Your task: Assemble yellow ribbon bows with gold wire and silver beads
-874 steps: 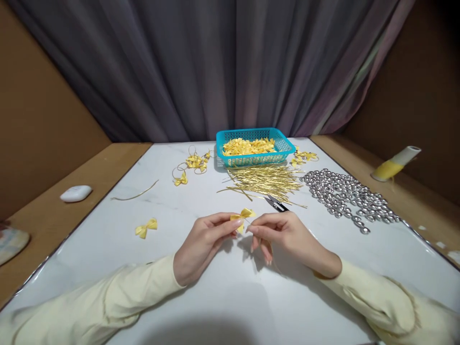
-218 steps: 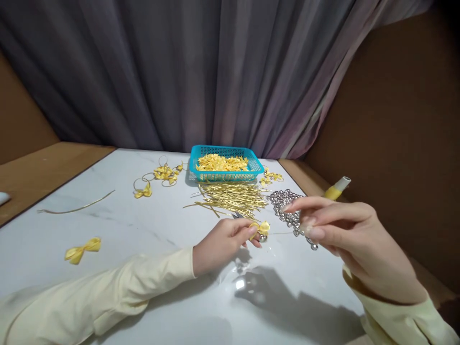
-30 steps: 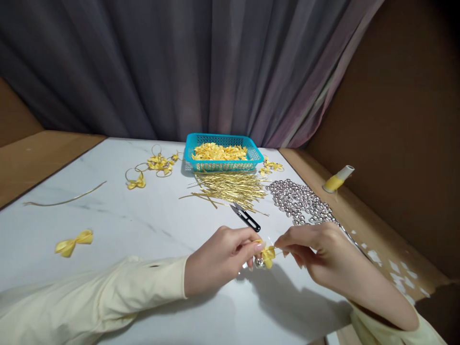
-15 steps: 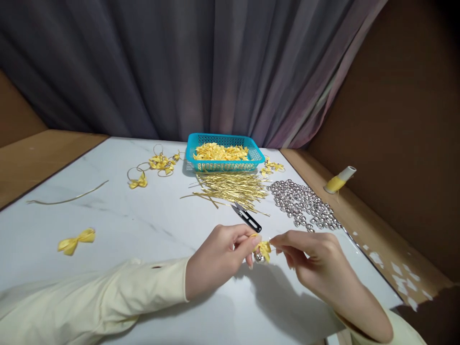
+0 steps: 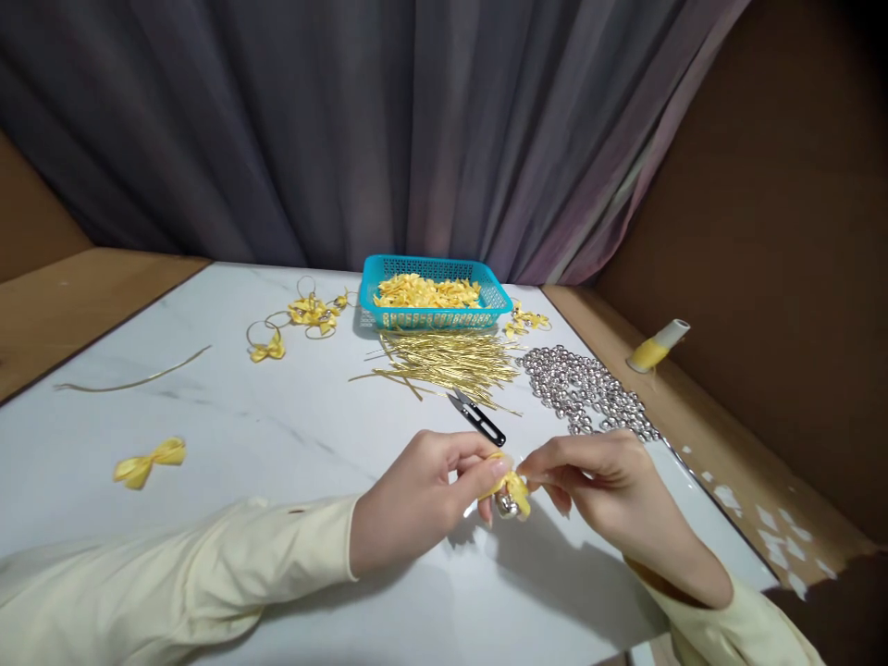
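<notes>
Right hand (image 5: 617,495), outstretched seven seconds ago, is beside the left hand (image 5: 423,486), nearside of the thread snips (image 5: 489,427). The worktop (image 5: 264,472) leaves room left of the snips; its edge lies right of them. Left fingers pinch a yellow ribbon bow (image 5: 519,487), probably to steady it, silver bead (image 5: 509,506) beneath; right fingers are closed narrow, their hold unclear.

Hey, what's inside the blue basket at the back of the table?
A heap of yellow ribbon pieces sits in the blue basket; whatever lies beneath that heap is covered.
</notes>
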Action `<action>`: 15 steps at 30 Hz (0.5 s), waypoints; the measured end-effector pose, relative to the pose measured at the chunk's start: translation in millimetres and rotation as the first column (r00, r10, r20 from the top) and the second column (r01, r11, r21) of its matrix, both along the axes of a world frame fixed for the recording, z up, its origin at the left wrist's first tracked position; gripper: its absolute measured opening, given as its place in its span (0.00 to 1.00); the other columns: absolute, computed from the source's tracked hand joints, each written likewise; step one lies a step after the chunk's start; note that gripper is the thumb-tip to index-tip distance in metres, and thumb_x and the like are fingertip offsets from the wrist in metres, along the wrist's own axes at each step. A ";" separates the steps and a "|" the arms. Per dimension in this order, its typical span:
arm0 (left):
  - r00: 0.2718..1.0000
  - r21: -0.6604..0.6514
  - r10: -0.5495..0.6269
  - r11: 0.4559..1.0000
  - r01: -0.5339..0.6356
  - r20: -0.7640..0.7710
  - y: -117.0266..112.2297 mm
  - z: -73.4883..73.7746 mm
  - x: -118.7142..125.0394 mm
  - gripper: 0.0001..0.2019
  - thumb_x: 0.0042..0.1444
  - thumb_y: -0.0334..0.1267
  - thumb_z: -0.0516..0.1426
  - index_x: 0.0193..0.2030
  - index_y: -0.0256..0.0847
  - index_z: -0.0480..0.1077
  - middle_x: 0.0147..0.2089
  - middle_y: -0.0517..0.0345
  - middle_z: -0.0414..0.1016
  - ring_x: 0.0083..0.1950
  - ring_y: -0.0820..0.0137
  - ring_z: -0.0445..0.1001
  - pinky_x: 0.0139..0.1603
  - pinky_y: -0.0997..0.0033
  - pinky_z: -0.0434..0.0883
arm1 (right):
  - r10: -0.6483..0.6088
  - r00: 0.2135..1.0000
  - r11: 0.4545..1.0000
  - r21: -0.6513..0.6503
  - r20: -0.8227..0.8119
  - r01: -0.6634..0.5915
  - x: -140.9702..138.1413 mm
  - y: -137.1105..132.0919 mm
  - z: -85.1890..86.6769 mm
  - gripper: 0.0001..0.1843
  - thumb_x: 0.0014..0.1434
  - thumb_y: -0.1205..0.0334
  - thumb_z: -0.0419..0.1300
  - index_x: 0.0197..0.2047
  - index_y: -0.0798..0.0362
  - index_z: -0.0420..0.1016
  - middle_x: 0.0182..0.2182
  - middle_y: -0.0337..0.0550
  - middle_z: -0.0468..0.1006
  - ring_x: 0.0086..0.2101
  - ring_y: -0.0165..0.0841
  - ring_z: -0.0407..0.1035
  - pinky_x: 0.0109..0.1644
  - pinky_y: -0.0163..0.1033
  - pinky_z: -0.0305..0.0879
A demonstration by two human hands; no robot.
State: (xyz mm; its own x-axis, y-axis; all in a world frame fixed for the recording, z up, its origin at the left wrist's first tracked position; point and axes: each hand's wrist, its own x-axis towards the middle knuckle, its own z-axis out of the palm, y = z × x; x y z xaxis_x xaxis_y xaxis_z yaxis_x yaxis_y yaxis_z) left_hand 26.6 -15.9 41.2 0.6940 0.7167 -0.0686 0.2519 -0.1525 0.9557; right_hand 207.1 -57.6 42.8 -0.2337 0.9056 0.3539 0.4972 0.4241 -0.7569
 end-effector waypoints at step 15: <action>0.997 -0.118 -0.026 0.992 0.034 0.074 3.9 -2.5 -0.1 0.14 0.57 0.43 0.50 0.33 0.35 0.71 0.27 0.57 0.72 0.31 0.72 0.71 0.34 0.74 0.66 | -0.017 0.999 1.000 -0.019 -0.039 0.016 4.1 5.7 4.0 0.12 0.46 0.77 0.53 0.24 0.57 0.76 0.17 0.39 0.76 0.15 0.24 0.63 0.18 0.28 0.58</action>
